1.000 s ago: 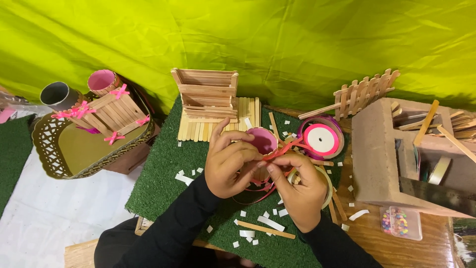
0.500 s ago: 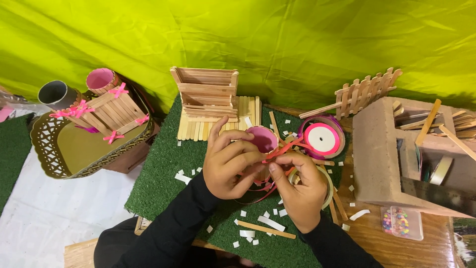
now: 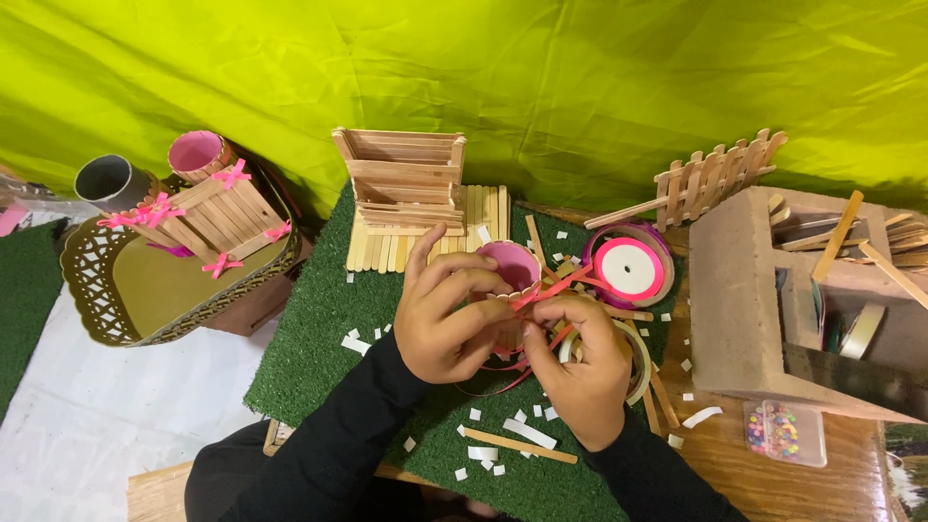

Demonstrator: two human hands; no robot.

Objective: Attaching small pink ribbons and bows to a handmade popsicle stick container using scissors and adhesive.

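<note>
On the green artificial-turf mat, left hand and right hand both pinch the thin red ribbon, which runs far-right toward the pink ribbon spool.

Past my work, an open box of stacked wooden craft sticks stands on a raft of flat sticks on the green turf mat. To my left a gold lace-edged tray carries a stick crate with pink bows. A small stick picket fence leans at the far right, and a clear case of coloured beads lies nearer me.
</note>
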